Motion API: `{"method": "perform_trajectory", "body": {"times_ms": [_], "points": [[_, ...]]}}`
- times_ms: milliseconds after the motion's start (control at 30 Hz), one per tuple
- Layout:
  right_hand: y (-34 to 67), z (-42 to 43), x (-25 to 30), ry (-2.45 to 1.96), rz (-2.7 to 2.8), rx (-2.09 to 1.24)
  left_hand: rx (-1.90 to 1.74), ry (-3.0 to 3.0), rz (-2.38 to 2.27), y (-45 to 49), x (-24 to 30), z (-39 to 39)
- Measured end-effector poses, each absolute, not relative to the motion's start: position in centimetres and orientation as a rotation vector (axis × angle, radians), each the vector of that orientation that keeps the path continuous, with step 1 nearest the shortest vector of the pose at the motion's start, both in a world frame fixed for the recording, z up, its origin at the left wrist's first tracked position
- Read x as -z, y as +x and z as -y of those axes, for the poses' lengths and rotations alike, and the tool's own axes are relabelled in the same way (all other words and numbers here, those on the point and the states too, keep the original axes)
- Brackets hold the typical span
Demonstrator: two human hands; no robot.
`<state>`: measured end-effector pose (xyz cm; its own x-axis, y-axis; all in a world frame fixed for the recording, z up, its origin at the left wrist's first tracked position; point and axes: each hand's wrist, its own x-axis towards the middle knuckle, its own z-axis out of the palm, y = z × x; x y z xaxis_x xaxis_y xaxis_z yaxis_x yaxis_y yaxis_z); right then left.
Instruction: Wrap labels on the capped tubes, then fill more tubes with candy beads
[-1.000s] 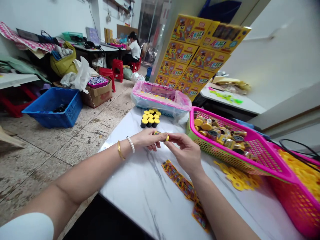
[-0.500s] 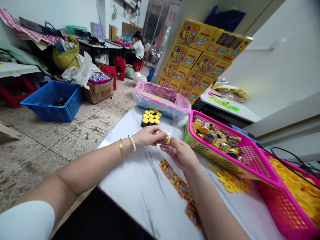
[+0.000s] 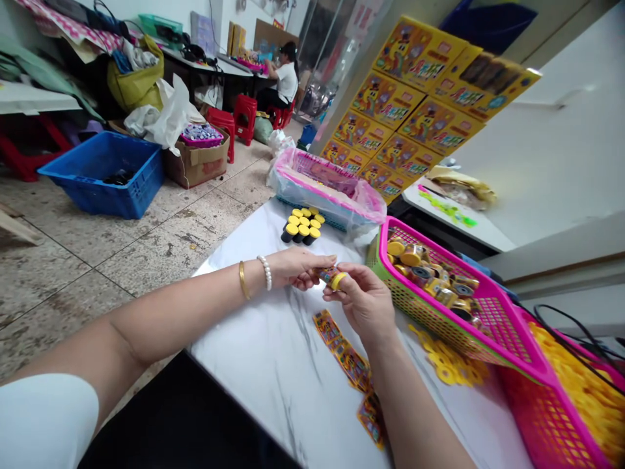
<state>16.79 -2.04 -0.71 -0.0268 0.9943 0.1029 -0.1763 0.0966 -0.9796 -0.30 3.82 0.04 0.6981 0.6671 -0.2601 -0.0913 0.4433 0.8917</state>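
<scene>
Above the white marbled table (image 3: 254,352), both hands meet on one small canister (image 3: 328,276) with a yellow lid and a colourful printed wrap. My left hand (image 3: 297,266), wearing a bead bracelet and a gold bangle, pinches its printed end. Fingers of my right hand (image 3: 364,296) close round the yellow-lid end. Below my right hand lies a strip of printed labels (image 3: 347,358), partly hidden by the forearm. Beyond the hands stand several black canisters with yellow lids (image 3: 303,228), upright in a close group.
A pink-and-green basket (image 3: 459,326) of wrapped canisters stands at the right, yellow ring-shaped pieces (image 3: 449,361) beside it. Further right is a pink basket (image 3: 566,404) of yellow parts. A plastic-lined basket (image 3: 327,189) and stacked yellow boxes (image 3: 390,104) are behind. A person (image 3: 283,78) sits far back.
The canister has turned in my fingers, so more of its printed side and yellow lid shows. Both hands stay on it. The camera view has shifted slightly.
</scene>
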Motion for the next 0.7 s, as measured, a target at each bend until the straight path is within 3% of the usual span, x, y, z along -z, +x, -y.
{"method": "perform_trajectory", "body": {"times_ms": [267, 467, 700], "points": [[17.52, 2.36, 0.45, -0.917, 1.381, -1.080, -0.486, 0.967, -0.508, -0.12, -0.38, -3.35], [17.43, 2.54, 0.11, -0.935, 1.594, -0.881, -0.349, 0.982, -0.682, -0.25, -0.72, -2.94], [17.45, 2.18, 0.93, -0.912, 1.362, -1.065, -0.458, 0.950, -0.649, -0.09, -0.64, -3.31]]}}
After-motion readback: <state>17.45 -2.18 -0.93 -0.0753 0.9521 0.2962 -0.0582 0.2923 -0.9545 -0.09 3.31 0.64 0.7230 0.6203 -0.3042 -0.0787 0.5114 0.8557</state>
